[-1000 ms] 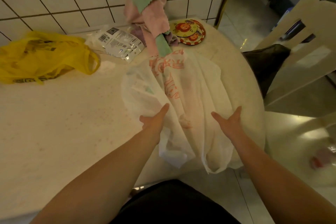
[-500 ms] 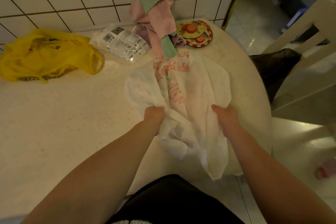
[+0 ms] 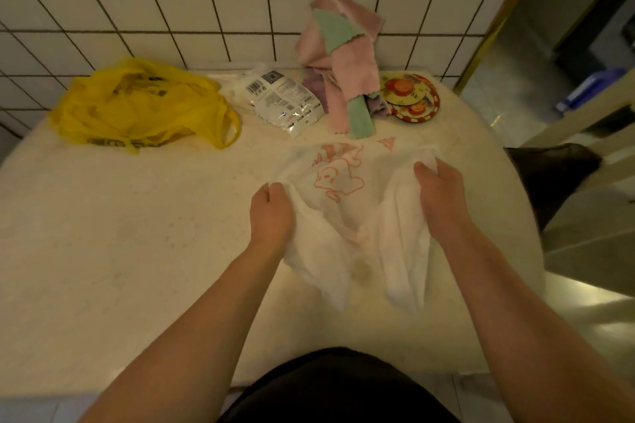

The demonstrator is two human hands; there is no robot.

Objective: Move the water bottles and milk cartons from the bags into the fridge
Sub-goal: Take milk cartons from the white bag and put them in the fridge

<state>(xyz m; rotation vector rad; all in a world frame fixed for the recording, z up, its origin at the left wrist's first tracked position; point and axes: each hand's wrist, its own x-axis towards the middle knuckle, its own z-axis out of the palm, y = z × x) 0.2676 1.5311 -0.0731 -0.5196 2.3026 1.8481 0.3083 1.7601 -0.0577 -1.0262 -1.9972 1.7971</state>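
Logged white bag [image 3: 343, 216], red print up, limp on worktop [image 3: 120, 251] near its right edge. Gripped at both sides: fingers of left hand [image 3: 271, 213] clenched on left side, fingers of right hand [image 3: 441, 197] bunching right side. Along back edge: yellow bag [image 3: 137, 106] toward left corner, then printed packet [image 3: 281, 99], pink and green cloths [image 3: 343, 72], patterned plate [image 3: 412, 98].
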